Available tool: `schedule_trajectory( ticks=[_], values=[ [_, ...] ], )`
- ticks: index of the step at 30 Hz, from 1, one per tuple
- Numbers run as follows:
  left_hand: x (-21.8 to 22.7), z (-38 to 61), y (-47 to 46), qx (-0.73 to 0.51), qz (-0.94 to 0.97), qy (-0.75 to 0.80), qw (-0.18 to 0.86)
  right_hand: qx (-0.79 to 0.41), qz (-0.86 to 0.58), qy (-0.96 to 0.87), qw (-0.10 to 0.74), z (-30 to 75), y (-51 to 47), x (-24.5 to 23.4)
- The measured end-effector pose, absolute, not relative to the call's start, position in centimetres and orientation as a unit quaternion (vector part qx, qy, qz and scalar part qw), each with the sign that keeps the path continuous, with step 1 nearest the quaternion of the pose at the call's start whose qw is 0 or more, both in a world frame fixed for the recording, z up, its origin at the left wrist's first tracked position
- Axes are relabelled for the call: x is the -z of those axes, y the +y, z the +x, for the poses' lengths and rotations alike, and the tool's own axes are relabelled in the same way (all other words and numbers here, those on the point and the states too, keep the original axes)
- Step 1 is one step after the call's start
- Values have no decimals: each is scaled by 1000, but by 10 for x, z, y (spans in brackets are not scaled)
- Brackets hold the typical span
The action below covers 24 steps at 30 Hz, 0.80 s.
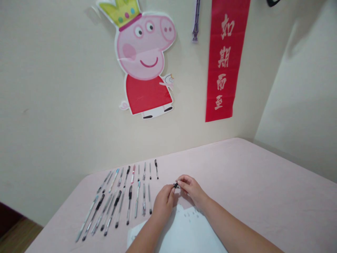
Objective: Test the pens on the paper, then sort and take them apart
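Lower centre | I saw left hand (163, 201) and right hand (192, 190) pinching a small black object (175, 185) between them | forearms (231, 221) slanted inward from bottom edge

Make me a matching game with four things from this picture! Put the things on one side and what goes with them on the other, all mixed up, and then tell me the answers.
Things:
1. Pig cutout
2. Banner
3. Pens
4. Left hand and right hand

Matches:
A. In two rows on the pink cloth
B. Meeting at a small black thing
C. Long and red, with pale writing
D. Wearing a yellow crown

Right pairs: 1-D, 2-C, 3-A, 4-B
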<state>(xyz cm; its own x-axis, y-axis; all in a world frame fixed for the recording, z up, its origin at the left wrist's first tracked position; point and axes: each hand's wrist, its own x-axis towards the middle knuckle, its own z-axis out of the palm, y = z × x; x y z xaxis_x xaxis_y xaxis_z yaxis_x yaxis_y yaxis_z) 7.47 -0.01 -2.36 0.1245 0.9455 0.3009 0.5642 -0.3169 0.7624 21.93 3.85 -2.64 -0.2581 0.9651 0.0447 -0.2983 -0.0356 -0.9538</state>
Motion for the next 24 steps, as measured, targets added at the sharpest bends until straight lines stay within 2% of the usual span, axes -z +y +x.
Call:
schedule_trajectory(
  ticks=[5, 10, 15, 24],
  values=[
    [26, 75, -1, -384, 690, 557, 257, -645, -341, -465, 502, 219, 39, 29],
    [26, 73, 0, -375, 705, 564, 212, -640, -348, -471, 497, 219, 40, 30],
    [22, 72, -1, -388, 724, 531, 211, -634, -351, -469, 505, 219, 41, 29],
    [25, 73, -1, -374, 708, 568, 192, -628, -354, -476, 504, 220, 40, 27]
  ],
)
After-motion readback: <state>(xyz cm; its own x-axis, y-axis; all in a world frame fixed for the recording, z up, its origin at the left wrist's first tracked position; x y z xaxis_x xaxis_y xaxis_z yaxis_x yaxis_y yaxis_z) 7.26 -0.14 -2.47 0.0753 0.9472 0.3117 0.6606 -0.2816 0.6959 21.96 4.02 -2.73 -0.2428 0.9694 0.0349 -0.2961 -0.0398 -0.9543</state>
